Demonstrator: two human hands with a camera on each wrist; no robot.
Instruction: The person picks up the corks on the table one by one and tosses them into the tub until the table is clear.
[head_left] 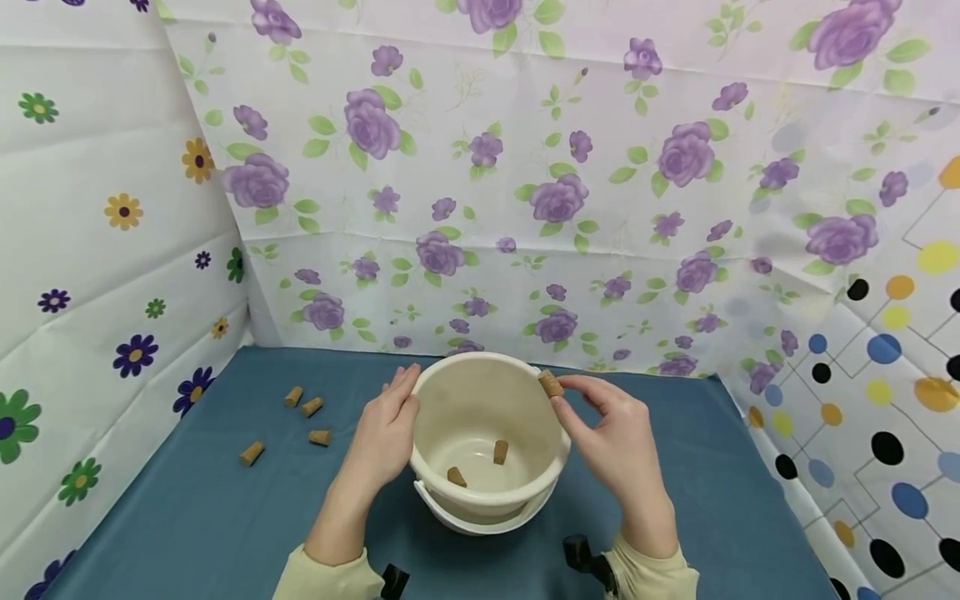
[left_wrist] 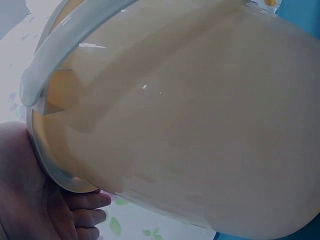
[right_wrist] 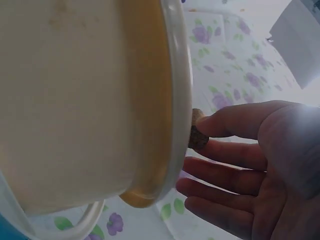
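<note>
A cream bucket (head_left: pixel 480 500) stands upright on the blue cloth, its mouth facing up and its handle hanging low at the front. My left hand (head_left: pixel 386 429) rests against the left side of the rim, fingers pointing away from me. Between thumb and index finger, my right hand (head_left: pixel 618 429) pinches a cork (head_left: pixel 551 383) at the right rim. The right wrist view shows this cork (right_wrist: pixel 198 131) partly hidden behind the rim, the other fingers extended below it. Inside the bucket, one cork (head_left: pixel 500 452) and another cork (head_left: pixel 456 477) lie on the bottom.
Left of the bucket, several corks lie scattered on the cloth, among them a near cork (head_left: pixel 252 453) and a far cork (head_left: pixel 293 397). A flowered sheet (head_left: pixel 487 208) hangs behind the table, with patterned sheets on both sides.
</note>
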